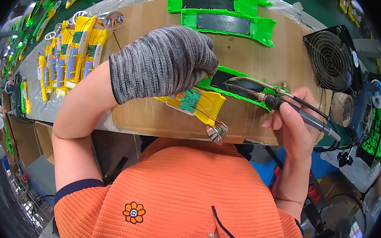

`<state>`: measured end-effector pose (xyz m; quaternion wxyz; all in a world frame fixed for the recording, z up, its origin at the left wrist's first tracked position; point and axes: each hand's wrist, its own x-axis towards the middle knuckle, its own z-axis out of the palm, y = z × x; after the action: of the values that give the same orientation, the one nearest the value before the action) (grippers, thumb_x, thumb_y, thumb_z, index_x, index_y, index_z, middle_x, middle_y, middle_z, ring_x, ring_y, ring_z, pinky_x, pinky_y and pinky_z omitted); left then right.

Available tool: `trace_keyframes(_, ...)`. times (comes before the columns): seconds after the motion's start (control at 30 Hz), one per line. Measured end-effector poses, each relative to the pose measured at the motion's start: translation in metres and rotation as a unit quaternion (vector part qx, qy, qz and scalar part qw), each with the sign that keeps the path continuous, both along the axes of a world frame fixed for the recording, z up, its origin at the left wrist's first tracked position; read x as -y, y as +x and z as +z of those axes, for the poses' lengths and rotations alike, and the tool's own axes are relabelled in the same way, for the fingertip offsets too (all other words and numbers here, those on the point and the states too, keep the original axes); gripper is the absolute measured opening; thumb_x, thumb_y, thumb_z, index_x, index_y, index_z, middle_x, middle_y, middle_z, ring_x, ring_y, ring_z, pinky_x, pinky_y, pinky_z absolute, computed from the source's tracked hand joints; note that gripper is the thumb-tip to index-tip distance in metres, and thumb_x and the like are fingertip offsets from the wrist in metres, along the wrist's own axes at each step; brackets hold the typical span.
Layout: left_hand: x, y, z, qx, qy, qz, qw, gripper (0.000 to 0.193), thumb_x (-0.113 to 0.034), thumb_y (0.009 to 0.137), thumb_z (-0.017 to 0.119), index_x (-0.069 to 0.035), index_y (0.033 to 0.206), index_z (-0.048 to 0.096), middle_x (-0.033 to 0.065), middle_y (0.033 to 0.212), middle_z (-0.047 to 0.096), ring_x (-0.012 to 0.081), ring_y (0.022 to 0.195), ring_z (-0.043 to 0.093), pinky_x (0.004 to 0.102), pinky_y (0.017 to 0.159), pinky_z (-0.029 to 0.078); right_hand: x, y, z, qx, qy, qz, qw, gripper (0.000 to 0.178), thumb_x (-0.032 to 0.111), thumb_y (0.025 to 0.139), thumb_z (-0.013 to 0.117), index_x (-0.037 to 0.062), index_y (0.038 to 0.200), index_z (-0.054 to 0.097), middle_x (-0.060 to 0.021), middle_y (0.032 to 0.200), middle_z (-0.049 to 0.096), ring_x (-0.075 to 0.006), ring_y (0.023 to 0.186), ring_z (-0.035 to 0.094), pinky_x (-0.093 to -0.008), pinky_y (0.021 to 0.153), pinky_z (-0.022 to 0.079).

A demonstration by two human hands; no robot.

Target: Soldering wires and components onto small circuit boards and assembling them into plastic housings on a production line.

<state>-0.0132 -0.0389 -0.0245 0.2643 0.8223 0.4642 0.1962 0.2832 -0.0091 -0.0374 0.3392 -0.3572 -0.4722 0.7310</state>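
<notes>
My left hand [170, 59], in a grey striped knit glove, is closed at the left end of a green plastic shell [232, 74]; its fingertips are partly hidden. A dark panel lies inside that shell. My right hand [295, 120], bare, grips a soldering iron [303, 113] with a thin metal feed tube along it. The iron's tip points left, over the shell's dark panel. Just below the left hand lies a yellow casing [211, 108] with a green circuit board [190, 101], red wires and a silver reflector cup [216, 132].
Several green shells [227, 23] with dark panels line the far side of the cardboard-covered table [150, 120]. At left sit several yellow casings [72, 56] with boards and blue cells. A black fan [331, 58] and a tape roll [341, 109] stand at right.
</notes>
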Motion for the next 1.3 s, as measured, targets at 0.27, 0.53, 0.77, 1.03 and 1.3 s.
trace_keyframes(0.27,-0.006,0.008,0.005,-0.203,-0.04,-0.043,0.977,0.009,-0.014,0.081,0.065,-0.009,0.088,0.069,0.0119,0.085,0.059,0.0325,0.082,0.063,0.0426,0.073,0.052,-0.006,-0.008,0.001,0.029,-0.019,0.046,0.998,0.014,0.0,0.089,0.062,0.0003,0.094,0.048,-0.0101,0.078,0.062,-0.0144,0.063,0.063,-0.0339,0.062,0.059)
trace_keyframes(0.53,-0.004,0.014,0.007,-0.223,-0.058,-0.019,0.973,0.011,-0.017,0.082,0.065,-0.009,0.088,0.068,0.0109,0.086,0.059,0.031,0.08,0.064,0.0424,0.071,0.052,-0.007,-0.008,0.003,0.034,-0.051,0.047,0.997,0.015,-0.001,0.089,0.063,0.0004,0.095,0.05,-0.0093,0.079,0.063,-0.0139,0.066,0.064,-0.0305,0.064,0.057)
trace_keyframes(0.77,-0.001,0.014,0.007,-0.214,-0.05,-0.015,0.975,0.013,-0.017,0.081,0.066,-0.009,0.089,0.069,0.0111,0.086,0.059,0.031,0.08,0.064,0.0422,0.07,0.052,-0.006,-0.01,0.004,0.058,-0.038,0.048,0.996,0.014,-0.001,0.089,0.064,0.0001,0.093,0.051,-0.0078,0.079,0.063,-0.0128,0.066,0.063,-0.0296,0.063,0.057)
trace_keyframes(1.03,0.0,0.017,0.01,-0.221,-0.057,-0.016,0.974,0.012,-0.016,0.081,0.064,-0.008,0.09,0.067,0.0116,0.086,0.058,0.0315,0.079,0.064,0.0424,0.068,0.052,-0.005,-0.007,-0.001,0.001,-0.032,0.039,0.999,0.013,-0.001,0.09,0.062,-0.0003,0.095,0.05,-0.0086,0.079,0.062,-0.0129,0.064,0.063,-0.0317,0.062,0.058)
trace_keyframes(1.3,-0.001,0.016,0.009,-0.225,-0.062,-0.011,0.972,0.01,-0.016,0.083,0.063,-0.008,0.088,0.067,0.0117,0.086,0.059,0.0313,0.078,0.064,0.0422,0.067,0.051,-0.003,0.001,-0.006,-0.004,-0.017,-0.005,1.0,0.015,0.0,0.091,0.06,0.0003,0.097,0.047,-0.0084,0.075,0.059,-0.0132,0.06,0.06,-0.0327,0.058,0.057)
